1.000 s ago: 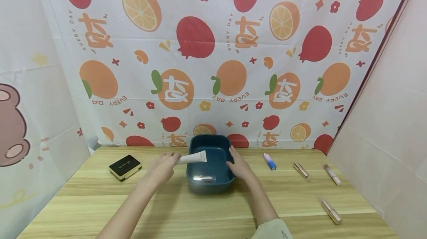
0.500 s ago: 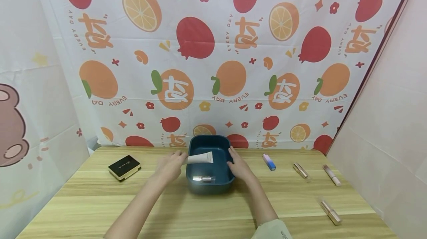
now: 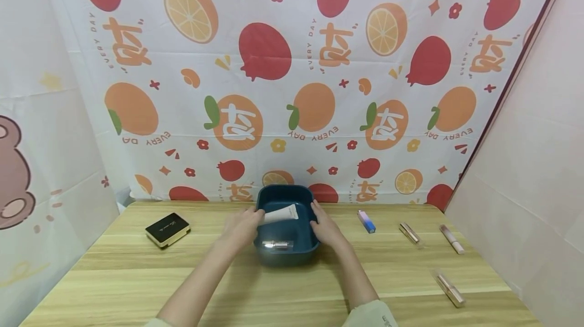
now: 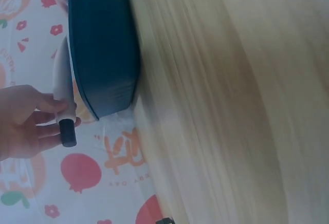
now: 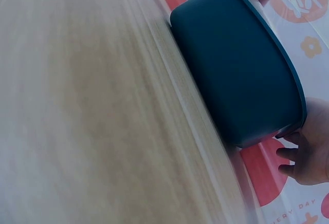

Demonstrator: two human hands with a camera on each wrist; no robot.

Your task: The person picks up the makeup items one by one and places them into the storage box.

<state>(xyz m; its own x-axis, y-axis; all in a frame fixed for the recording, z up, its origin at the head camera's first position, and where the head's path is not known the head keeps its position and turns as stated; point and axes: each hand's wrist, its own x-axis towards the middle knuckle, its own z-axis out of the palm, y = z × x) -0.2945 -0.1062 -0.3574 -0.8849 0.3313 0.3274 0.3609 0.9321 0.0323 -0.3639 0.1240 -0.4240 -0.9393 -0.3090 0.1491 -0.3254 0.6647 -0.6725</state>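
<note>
My left hand [image 3: 242,228] holds a white squeeze tube [image 3: 280,214] by its capped end. Its flat end reaches over the dark teal box [image 3: 262,256]. In the left wrist view, thumb and fingers grip the tube [image 4: 62,85] just above its black cap [image 4: 67,133], beside the box's outer wall [image 4: 105,49]. At the box's right rim, my right hand [image 3: 326,225] grips with the thumb over the edge; the right wrist view shows fingers [image 5: 288,154] outside the wall. A lipstick in a clear case [image 3: 277,245] lies inside the box, near its front.
A black and gold compact [image 3: 168,229] lies on the left of the wooden table [image 3: 137,276]. To the right are a pink-blue tube [image 3: 366,221], a gold lipstick [image 3: 409,233], a lip gloss tube [image 3: 451,239] and another lipstick [image 3: 449,289]. A fruit-print cloth [image 3: 292,165] hangs behind.
My left hand has moved to the right with the squeeze tube, bringing it farther over the box. The right hand has stayed at the box's rim.
</note>
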